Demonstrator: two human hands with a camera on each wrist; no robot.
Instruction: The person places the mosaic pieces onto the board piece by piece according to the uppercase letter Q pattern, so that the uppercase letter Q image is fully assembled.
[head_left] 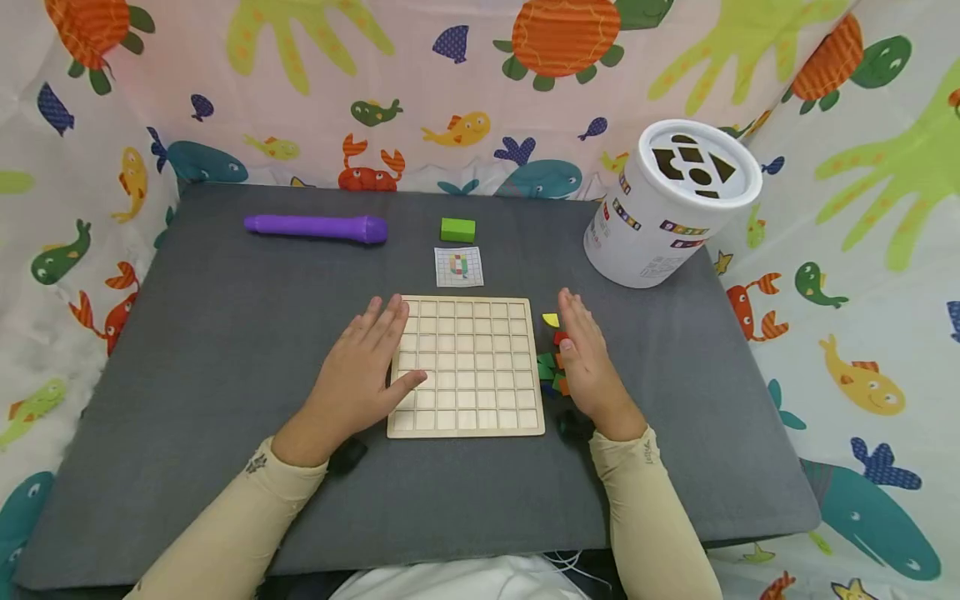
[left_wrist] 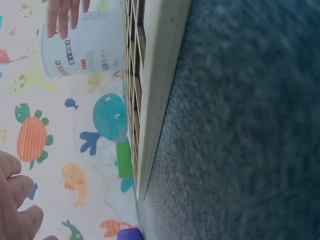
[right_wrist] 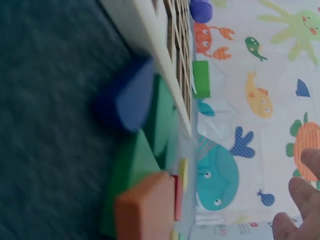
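A square wooden grid board (head_left: pixel 468 425) lies between my two hands in the head view. My left hand (head_left: pixel 366 367) is at its left edge, fingers straight, the thumb reaching over the grid. To the board's right, my right hand (head_left: pixel 588 358) is held with straight fingers beside a small heap of coloured blocks, and holds nothing. In that heap are green blocks (head_left: pixel 545 367), a red block (head_left: pixel 560 337) and a yellow piece (head_left: pixel 551 320). The right wrist view shows a dark blue block (right_wrist: pixel 125 95) and an orange block (right_wrist: pixel 145 205) up close. My right hand partly hides the heap.
Behind the board lies a small card (head_left: pixel 459 267) with a coloured pattern, leaning near a green block (head_left: pixel 457 230). A purple stick (head_left: pixel 315 227) lies at the back left. At the back right stands a white tub (head_left: pixel 637 242) with shaped holes in its lid. Patterned cloth surrounds the grey table (head_left: pixel 450 500).
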